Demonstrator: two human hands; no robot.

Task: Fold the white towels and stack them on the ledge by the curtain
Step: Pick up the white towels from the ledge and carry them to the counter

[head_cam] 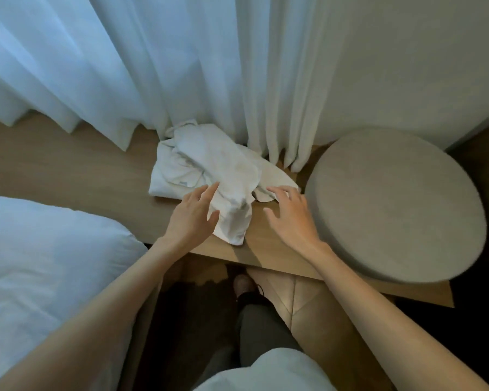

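On the far left we've got one bed [40, 263] in white linen, and above it one pale curtain [110, 66] hanging in folds down onto the wooden ledge [54, 170]. Mid-ledge, right against the curtain's hem, sits one crumpled heap of white towels [175, 176]: at least two pieces, though we can't count them exactly in that tangle. The top towel [223, 170] is a long rumpled strip, its long axis running diagonally from the curtain down toward us, near end just short of the ledge's front edge. Two hands in play: the left hand [192, 218] is spread, fingers [209, 193] straight and resting on that strip's left side, gripping nothing. The right hand [291, 218] is splayed too, fingers [280, 190] touching a flatter piece on the heap's right. Far right, one round grey cushioned seat [393, 204] covers the ledge's end.
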